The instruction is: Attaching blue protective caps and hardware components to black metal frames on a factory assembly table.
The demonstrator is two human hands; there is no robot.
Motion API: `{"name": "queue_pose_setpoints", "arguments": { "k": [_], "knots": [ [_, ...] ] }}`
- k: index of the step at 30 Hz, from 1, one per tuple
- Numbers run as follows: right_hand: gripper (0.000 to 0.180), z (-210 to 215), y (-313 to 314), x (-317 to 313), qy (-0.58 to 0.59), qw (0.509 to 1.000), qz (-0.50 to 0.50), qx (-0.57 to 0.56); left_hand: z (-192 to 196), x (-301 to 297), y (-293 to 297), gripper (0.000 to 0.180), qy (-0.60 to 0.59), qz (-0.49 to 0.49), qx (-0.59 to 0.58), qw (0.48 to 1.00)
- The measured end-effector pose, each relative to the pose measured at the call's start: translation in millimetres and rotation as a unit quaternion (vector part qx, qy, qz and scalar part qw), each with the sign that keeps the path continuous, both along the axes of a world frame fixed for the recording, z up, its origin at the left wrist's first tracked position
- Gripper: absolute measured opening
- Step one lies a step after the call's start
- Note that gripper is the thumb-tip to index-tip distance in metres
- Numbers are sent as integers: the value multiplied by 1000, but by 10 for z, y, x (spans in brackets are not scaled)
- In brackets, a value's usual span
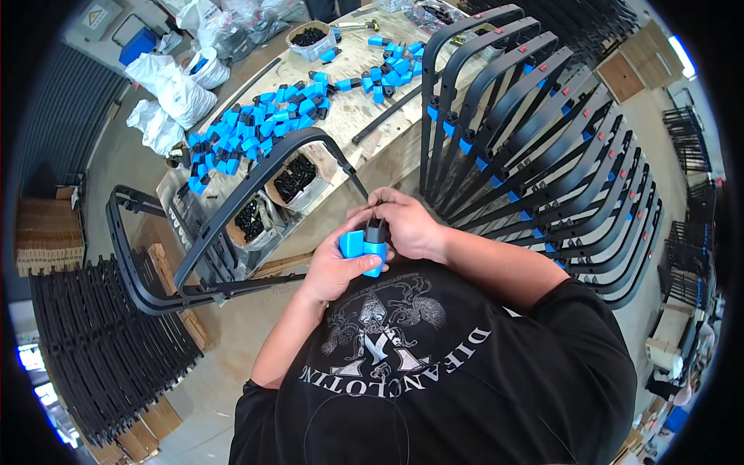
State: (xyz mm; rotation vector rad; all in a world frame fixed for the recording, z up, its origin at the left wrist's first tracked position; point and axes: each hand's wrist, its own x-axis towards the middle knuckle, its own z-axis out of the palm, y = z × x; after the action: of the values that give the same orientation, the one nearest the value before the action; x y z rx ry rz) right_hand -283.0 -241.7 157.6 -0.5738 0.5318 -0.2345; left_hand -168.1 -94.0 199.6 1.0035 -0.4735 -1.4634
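Observation:
Close to my chest, my left hand [329,267] is closed around blue plastic pieces, its thumb pressed on the front one. One blue piece [351,244] stands beside a blue plastic cap with a black insert [375,259] rising from its top. My right hand [411,227] is closed just above the black insert, its fingertips meeting the left fingers. Whatever lies between those right fingertips is hidden. Just beyond both hands, one leg of a bent black tubular frame [314,138] runs down from the table.
Many blue-and-black caps [271,116] lie heaped on the wooden table [349,116]. Boxes of small black parts [294,182] sit at its near edge. A row of black frames [535,101] stands at the right. White sacks [174,93] and stacked black bars [108,341] are at the left.

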Motion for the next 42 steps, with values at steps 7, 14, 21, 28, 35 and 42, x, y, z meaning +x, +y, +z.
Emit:
{"name": "queue_pose_setpoints", "arguments": {
  "k": [7, 14, 21, 28, 35, 42],
  "knots": [
    [14, 168, 330, 63, 16, 999, 50, -6, -200, 186, 396, 70, -2, -29, -34, 999],
    [8, 226, 525, 169, -25, 995, 95, -12, -160, 280, 661, 69, -22, 11, -111, 994],
    [8, 132, 535, 251, 8, 993, 119, -7, -172, 268, 710, 74, 26, 61, -67, 996],
    [19, 69, 249, 292, 29, 976, 211, 41, -168, 211, 504, 75, 7, 62, -51, 997],
    [30, -140, -340, 260, 92, 975, 190, -75, -373, 190, 53, 66, 19, 105, 6, 994],
    [17, -882, -926, 282, 161, 981, 105, -40, -1423, 313, -507, 37, 33, 224, 156, 961]
  ]
}}
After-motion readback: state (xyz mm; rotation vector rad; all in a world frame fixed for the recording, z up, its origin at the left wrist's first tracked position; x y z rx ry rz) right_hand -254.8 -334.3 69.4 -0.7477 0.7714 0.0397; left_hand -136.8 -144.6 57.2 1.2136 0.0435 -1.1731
